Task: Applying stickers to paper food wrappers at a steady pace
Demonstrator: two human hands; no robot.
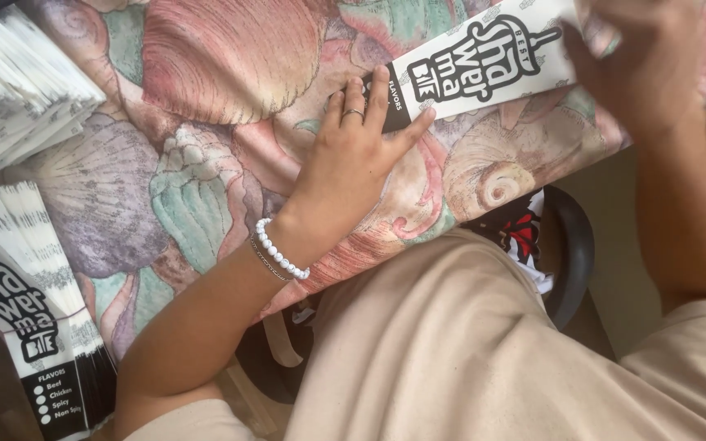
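Left hand (pixel 353 147) flat, fingers spread, pinning white paper sleeve (pixel 484 61); right hand (pixel 643 61) curled at its far end

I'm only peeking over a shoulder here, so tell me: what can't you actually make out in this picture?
- Right hand, head view: blurred, fingers indistinct; its grip on the paper sleeve is unclear.
- Paper sleeve: its far end is hidden under the right hand.
- Left hand: covers the sleeve's dark near end.
- Stack of white sleeves: cut off by the left edge.
- Fanned sleeves: cut off by the bottom-left corner.
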